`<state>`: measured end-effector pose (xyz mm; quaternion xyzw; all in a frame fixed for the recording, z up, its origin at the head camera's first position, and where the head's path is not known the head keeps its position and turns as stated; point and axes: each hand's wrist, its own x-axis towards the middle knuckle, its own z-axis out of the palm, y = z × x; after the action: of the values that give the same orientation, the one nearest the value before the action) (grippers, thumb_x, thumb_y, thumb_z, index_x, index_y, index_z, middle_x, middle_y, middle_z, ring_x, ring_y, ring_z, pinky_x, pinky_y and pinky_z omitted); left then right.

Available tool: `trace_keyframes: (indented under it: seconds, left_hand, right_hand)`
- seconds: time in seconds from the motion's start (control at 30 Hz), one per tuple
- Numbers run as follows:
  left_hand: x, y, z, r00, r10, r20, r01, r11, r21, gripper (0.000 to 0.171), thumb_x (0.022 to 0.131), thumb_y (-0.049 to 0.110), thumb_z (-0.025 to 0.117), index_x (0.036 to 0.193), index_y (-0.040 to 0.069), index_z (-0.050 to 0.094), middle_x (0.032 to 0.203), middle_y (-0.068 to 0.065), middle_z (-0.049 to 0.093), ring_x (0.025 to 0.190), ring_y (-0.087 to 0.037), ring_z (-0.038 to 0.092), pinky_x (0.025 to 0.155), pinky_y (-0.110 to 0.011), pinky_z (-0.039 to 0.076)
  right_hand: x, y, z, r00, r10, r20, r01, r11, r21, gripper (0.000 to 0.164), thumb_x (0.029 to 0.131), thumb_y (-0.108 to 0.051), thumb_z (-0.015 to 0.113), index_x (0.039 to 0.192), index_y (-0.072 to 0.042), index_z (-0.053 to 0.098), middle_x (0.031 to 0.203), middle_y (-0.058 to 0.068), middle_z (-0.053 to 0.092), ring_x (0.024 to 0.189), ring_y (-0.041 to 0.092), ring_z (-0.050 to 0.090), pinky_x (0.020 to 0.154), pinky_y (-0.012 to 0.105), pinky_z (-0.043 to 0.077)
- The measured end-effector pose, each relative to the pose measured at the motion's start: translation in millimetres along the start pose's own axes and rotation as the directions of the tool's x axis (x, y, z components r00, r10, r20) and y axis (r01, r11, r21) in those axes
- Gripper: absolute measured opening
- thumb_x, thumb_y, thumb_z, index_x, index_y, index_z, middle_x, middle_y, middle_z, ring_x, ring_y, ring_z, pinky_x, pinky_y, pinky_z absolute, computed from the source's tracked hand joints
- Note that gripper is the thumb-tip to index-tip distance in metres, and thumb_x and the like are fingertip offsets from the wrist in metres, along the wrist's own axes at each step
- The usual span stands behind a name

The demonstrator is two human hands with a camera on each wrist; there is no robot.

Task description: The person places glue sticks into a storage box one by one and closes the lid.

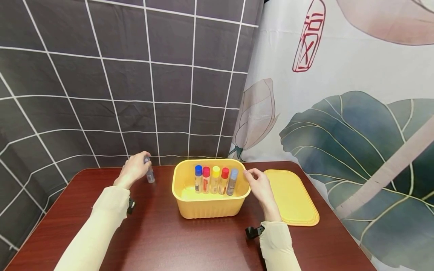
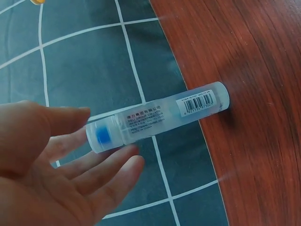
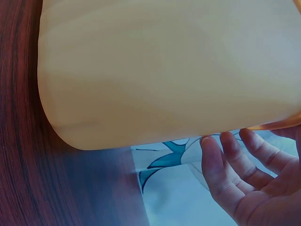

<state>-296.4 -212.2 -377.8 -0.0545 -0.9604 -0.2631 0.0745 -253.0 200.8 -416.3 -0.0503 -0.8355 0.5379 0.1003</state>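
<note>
A clear plastic glue stick [image 2: 160, 113] with a see-through cap, blue inside it and a barcode near its base, stands on the table left of the bin. My left hand [image 1: 135, 167] is at its cap; in the left wrist view the thumb lies beside the cap and the other fingers spread loosely behind and below. My right hand [image 1: 261, 186] touches the right rim of a yellow bin [image 1: 211, 210]. In the right wrist view its fingertips [image 3: 214, 146] rest lightly along the bin's wall. Several glue sticks [image 1: 214, 180] with blue, red, yellow and grey caps stand in a row inside.
The bin's yellow lid [image 1: 293, 197] lies flat on the table to the right, beside my right wrist. The dark red wooden table [image 1: 190, 241] ends at a grey grid curtain [image 1: 118, 75] behind and a leaf-print cloth [image 1: 339, 158] on the right.
</note>
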Motion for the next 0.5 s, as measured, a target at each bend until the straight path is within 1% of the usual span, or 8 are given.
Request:
trace_keyframes:
  seconds: [0.13,0.37,0.5]
  left_hand:
    - [-0.2,-3.0,0.0,1.0,0.004,-0.016,-0.004,1.0,-0.003,0.032,0.091,0.009,0.056,0.121,-0.003,0.056,0.11,-0.031,0.061,0.094,-0.048,0.059,0.079,-0.058,0.046]
    - [0.0,-8.7,2.9,0.999,0.002,-0.036,-0.003,1.0,-0.025,0.03,0.091,0.008,0.059,0.119,-0.002,0.056,0.109,-0.031,0.062,0.093,-0.049,0.059,0.079,-0.059,0.046]
    - [-0.4,-11.9,3.9,0.999,0.007,-0.047,-0.008,1.0,-0.028,0.027,0.091,0.008,0.06,0.116,-0.001,0.056,0.105,-0.03,0.063,0.091,-0.049,0.06,0.077,-0.059,0.046]
  right_hand:
    - [0.3,0.9,0.3,1.0,0.001,-0.002,-0.001,1.0,0.0,0.03,0.096,-0.032,0.062,0.1,-0.003,0.069,0.094,0.012,0.063,0.087,0.025,0.053,0.072,0.033,0.044]
    - [-0.1,0.6,0.2,1.0,0.007,0.0,-0.007,1.0,0.0,0.031,0.097,-0.033,0.061,0.101,-0.003,0.069,0.096,0.013,0.063,0.087,0.025,0.054,0.072,0.033,0.045]
    - [-0.4,-0.2,-0.4,1.0,0.008,0.004,-0.008,1.0,0.005,0.03,0.097,-0.032,0.061,0.101,-0.003,0.069,0.095,0.013,0.063,0.087,0.026,0.053,0.073,0.033,0.045]
